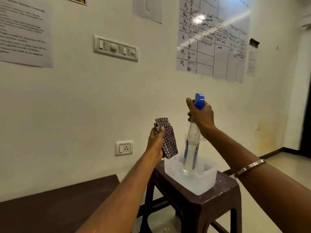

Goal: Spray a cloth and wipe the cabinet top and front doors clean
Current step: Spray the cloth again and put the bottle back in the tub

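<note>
My left hand point(155, 142) grips a folded checked cloth point(167, 138), held upright at mid-frame. Just to its right, my right hand point(201, 115) is curled round the neck of a clear spray bottle point(191, 148) with a blue trigger head point(199, 100). The bottle's nozzle faces the cloth, and its base hangs over a clear plastic tub point(207, 180). The dark brown cabinet top point(55, 206) lies at the lower left, below my left forearm. The cabinet's front doors are out of view.
The tub stands on a dark brown plastic stool point(210, 204) to the right of the cabinet. Behind is a cream wall with a socket point(124, 147), a switch panel point(116, 47) and taped paper sheets. Tiled floor stretches off to the right.
</note>
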Tool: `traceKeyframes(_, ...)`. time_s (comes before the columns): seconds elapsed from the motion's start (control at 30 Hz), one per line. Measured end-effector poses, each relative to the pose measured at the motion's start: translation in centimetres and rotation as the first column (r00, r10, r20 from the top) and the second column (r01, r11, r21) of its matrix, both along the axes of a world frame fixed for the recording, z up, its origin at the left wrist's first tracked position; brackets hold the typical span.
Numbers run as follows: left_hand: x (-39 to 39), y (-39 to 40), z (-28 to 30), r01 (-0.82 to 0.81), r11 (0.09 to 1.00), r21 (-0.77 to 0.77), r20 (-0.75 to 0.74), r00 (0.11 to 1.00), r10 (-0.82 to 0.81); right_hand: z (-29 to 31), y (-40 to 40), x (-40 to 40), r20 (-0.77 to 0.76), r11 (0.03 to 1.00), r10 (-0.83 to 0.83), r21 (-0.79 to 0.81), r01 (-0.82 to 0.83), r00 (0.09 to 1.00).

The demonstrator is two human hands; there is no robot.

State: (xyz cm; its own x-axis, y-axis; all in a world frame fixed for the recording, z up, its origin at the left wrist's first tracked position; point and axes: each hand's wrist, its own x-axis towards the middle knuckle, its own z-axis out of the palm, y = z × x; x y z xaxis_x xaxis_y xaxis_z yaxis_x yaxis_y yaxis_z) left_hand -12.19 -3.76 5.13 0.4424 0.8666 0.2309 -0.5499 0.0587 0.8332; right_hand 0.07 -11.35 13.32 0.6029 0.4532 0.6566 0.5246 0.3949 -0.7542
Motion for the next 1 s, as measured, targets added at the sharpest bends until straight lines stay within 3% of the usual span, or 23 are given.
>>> traceKeyframes(0.17,0.3,0.1,-1.8,0.011,1.0,-0.012,-0.022,1.0,-0.011,-0.8,0.9,3.2,-0.001,0.991,-0.13,0.026,0.13,0.992)
traceKeyframes(0.43,0.2,1.1,-4.2,0.012,1.0,-0.009,-0.059,0.998,-0.013,-1.3,1.9,5.9,-0.126,0.978,-0.2,0.041,0.206,0.972)
traceKeyframes(1.0,-0.1,1.4,-6.2,0.037,0.998,-0.041,-0.069,0.997,-0.04,-9.9,4.0,7.5,-0.134,0.952,-0.243,-0.223,0.21,0.961)
